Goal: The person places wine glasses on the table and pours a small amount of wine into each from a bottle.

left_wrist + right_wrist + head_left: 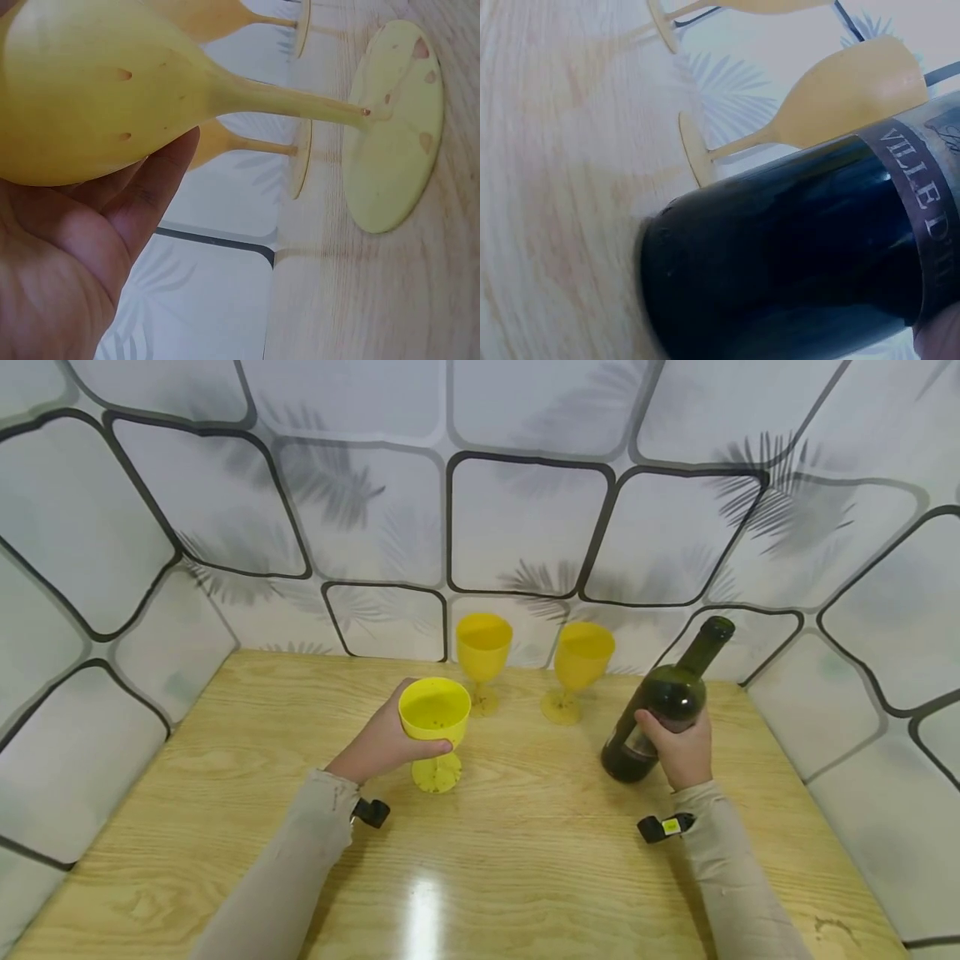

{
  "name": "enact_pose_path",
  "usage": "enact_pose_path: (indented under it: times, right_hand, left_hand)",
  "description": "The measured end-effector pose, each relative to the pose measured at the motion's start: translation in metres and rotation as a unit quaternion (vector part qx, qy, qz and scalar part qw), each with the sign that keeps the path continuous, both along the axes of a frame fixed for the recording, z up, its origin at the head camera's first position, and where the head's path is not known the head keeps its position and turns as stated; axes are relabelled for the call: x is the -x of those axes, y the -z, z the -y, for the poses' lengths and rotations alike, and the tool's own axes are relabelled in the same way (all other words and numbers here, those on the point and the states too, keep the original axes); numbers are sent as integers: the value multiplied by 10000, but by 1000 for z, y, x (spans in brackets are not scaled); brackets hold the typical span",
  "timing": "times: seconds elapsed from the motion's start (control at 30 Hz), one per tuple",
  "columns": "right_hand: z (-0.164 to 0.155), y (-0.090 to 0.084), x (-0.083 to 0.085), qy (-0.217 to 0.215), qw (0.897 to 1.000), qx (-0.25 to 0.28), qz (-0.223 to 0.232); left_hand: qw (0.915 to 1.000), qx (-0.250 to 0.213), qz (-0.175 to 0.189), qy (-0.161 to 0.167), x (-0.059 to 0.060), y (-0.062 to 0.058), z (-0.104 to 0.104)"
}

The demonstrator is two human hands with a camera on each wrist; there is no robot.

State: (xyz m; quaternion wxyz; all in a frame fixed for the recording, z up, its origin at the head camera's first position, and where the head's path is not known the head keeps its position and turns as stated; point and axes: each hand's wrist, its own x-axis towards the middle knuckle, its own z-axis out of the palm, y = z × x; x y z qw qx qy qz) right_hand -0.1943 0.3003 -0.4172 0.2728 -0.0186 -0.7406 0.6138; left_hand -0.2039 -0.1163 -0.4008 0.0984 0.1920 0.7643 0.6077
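Note:
My left hand (pixel 393 739) grips the bowl of a yellow goblet (pixel 435 714), thumb across its front. In the left wrist view the goblet's stem and round foot (pixel 394 127) show, the foot close over the wooden table and marked with reddish-brown specks. On the right, my right hand (pixel 684 752) holds a dark green wine bottle (pixel 663 697) round its body, thumb in front. The bottle leans with its neck to the upper right, its base at the tabletop. A dark label (pixel 919 202) with pale lettering crosses the bottle in the right wrist view.
Two more yellow goblets, a left one (pixel 483 647) and a right one (pixel 583 658), stand upright at the table's back edge, between the hands. A pale wall (pixel 525 527) with dark outlined shapes and leaf prints encloses the wooden table (pixel 525 860) behind and at both sides.

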Motion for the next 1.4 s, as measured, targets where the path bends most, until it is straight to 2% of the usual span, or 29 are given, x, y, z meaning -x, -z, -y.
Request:
enact_pose_path:
  times: [0.13,0.27,0.4,0.63,0.87,1.07,1.4]
  right_hand:
    - [1,1,-1,55,9999,-40,-141]
    - [6,0,-2,153,9990,-378,-201]
    - [16,-4,-4,-6,9956,-878,-311]
    - [32,-10,-11,-157,9827,-1825,-278]
    - [44,-29,-14,-392,9671,-2503,-245]
    - [54,-52,-13,-659,9437,-3209,-456]
    - [69,-79,-13,-909,8884,-4464,-576]
  left_hand:
    - [10000,-31,-19,41,1,2,0]
    - [10000,19,-33,22,1,3,0]
    - [10000,73,-2,-11,0,3,1]
    - [9999,22,69,77,-1,3,-2]
    - [9999,49,17,91,-3,2,-4]
    - [9999,-18,-44,121,-3,1,-3]
    - [9999,-71,-65,108,-2,2,-3]
